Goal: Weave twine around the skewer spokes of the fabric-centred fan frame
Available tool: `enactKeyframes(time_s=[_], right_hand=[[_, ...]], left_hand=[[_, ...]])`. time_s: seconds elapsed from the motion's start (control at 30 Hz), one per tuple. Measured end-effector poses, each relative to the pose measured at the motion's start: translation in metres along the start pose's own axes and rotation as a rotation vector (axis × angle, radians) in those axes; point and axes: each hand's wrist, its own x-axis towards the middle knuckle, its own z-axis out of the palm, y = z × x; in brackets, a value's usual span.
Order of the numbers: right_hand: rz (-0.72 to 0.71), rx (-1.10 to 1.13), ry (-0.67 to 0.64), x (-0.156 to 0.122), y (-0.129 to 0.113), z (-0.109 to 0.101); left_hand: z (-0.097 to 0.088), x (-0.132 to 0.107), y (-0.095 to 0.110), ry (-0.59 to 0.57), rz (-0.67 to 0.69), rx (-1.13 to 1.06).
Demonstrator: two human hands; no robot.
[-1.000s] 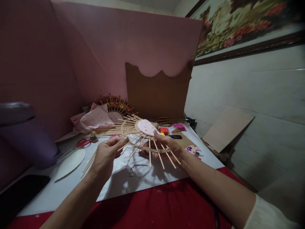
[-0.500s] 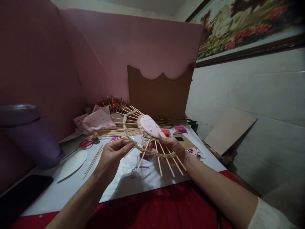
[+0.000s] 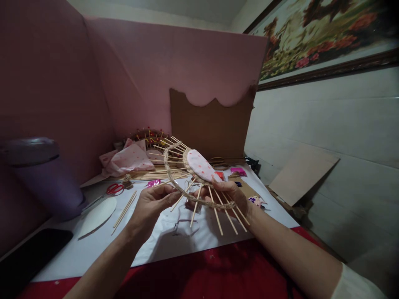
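Note:
A sunburst-shaped craft piece [image 3: 199, 166] is held up above the table, tilted. Its centre is a disc covered in white cloth with pinkish-red dots, and thin wooden sticks fan out from its rim. A ring of braided jute twine [image 3: 167, 166] runs across the sticks. My right hand [image 3: 229, 193] grips the disc's lower edge, thumb on the cloth and fingers underneath, partly hidden by sticks. With thumb and forefinger, my left hand [image 3: 157, 202] pinches the twine ring at its lower left.
Red-handled scissors [image 3: 115, 189], a white oval piece [image 3: 98, 216], loose sticks [image 3: 124, 211] and a dark phone-like slab [image 3: 37, 253] lie left. A purple tumbler [image 3: 51, 182] stands behind them. Dotted cloth [image 3: 129, 158] and cut cardboard [image 3: 212, 124] are at the back.
The view has shifted slightly, so everything sits a little lower and farther right. The left hand's pinch has slid slightly along the ring; the right hand keeps its grip.

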Motion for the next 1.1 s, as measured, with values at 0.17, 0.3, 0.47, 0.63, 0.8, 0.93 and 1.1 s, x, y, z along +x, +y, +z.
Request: enactKeyframes(time_s=[0.17, 0.3, 0.47, 0.63, 0.8, 0.93, 1.1], right_hand=[[0.043, -0.058, -0.068, -0.003, -0.009, 0.003], [0.048, -0.092, -0.089, -0.004, -0.015, 0.006], [0.047, -0.163, -0.063, -0.005, -0.016, 0.006], [0.025, -0.159, -0.011, -0.005, -0.014, 0.002], [0.026, -0.127, -0.082, -0.003, -0.011, -0.001], [0.022, -0.159, -0.065, -0.003, -0.01, -0.006], [0.073, -0.205, -0.056, -0.004, -0.013, -0.014]], left_hand=[[-0.004, 0.002, 0.006, -0.059, -0.024, -0.029], [-0.008, 0.002, 0.01, -0.071, -0.094, -0.132], [-0.005, -0.003, 0.015, -0.119, -0.26, -0.336], [-0.006, -0.005, 0.017, -0.135, -0.339, -0.415], [-0.01, -0.003, 0.014, -0.092, -0.374, -0.482], [-0.01, -0.002, 0.016, -0.033, -0.364, -0.499], [-0.01, -0.002, 0.018, -0.025, -0.294, -0.51]])
